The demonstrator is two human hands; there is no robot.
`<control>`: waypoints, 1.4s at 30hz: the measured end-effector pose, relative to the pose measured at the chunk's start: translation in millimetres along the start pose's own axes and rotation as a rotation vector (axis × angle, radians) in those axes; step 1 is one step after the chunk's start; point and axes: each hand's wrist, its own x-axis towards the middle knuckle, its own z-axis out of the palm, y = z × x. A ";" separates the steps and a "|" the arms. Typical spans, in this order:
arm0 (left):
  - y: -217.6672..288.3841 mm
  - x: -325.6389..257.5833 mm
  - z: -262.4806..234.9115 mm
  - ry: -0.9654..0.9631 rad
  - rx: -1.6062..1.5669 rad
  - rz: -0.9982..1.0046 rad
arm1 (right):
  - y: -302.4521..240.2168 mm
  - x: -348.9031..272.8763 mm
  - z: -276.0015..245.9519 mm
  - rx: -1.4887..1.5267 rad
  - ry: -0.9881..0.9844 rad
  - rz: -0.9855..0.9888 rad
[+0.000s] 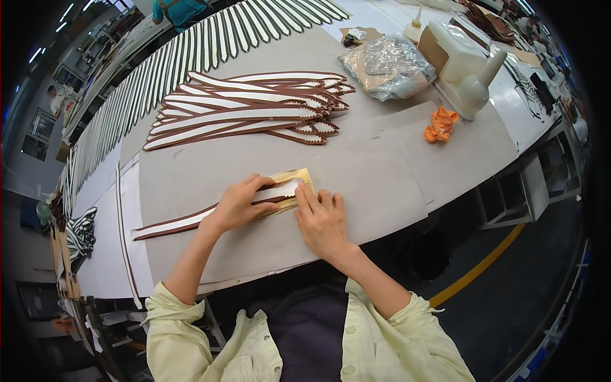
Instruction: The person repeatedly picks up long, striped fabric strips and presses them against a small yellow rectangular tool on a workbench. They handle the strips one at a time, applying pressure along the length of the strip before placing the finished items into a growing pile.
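A long white strip with folded brown edges (181,223) lies slantwise on the table, its right end resting on a small yellowish block (301,173). My left hand (238,205) is closed over the strip, thumb and fingers on either side of it at the block's left part. At the strip's notched end, my right hand (323,221) presses its bent fingers on the tip and the block's right edge. The fingertips partly hide that end.
Beyond my hands lies a pile of similar brown-edged strips (248,108). Rows of dark-edged white strips (210,48) line the far left side. At the right are a plastic-wrapped package (388,67), a white plastic container (455,63) and a crumpled orange cloth (440,124).
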 end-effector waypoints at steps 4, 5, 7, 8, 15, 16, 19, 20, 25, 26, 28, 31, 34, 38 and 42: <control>-6.5 1.8 -2.9 -0.029 -0.057 0.013 | -0.2 1.1 -2.0 0.025 -0.013 -0.002; -7.9 1.2 -1.1 -0.017 -0.067 0.025 | 0.0 1.3 -1.9 0.031 -0.015 -0.001; -10.5 -1.3 3.5 0.001 -0.054 0.035 | -0.4 1.8 -2.1 0.033 -0.014 -0.001; -10.1 -4.3 7.5 0.010 -0.031 0.032 | -0.3 2.0 -3.0 0.028 -0.011 -0.004; 1.4 -28.3 29.8 0.406 0.312 0.197 | 1.0 1.6 -0.8 0.006 -0.012 -0.023; -0.9 -33.0 33.0 0.424 0.259 0.168 | 0.6 2.2 -0.9 0.015 -0.012 -0.023; -7.7 -40.8 39.2 0.470 0.144 0.121 | 0.9 4.5 0.0 0.028 0.001 -0.027; -8.2 -41.3 39.4 0.480 0.137 0.131 | 2.4 4.6 1.5 0.027 0.016 -0.029; -8.1 -41.8 35.2 0.464 0.162 0.143 | 6.0 17.4 0.8 0.159 0.017 0.015; -2.9 -43.0 35.9 0.454 0.175 0.129 | 7.0 16.7 1.5 0.166 -0.011 0.036; 3.4 -38.4 38.9 0.420 0.206 0.047 | 8.9 16.0 4.9 0.164 -0.032 0.040; 12.7 -21.0 46.6 0.430 0.162 -0.057 | 7.6 14.8 9.1 0.145 0.003 0.004; 24.0 13.3 57.8 0.562 -0.066 0.032 | 7.3 21.1 8.4 0.171 0.057 -0.015; 20.1 25.2 61.1 0.490 -0.137 0.005 | 6.8 21.6 5.6 0.240 0.064 0.033; 16.6 22.8 63.6 0.531 -0.155 0.040 | 9.3 20.8 4.4 0.266 0.046 0.038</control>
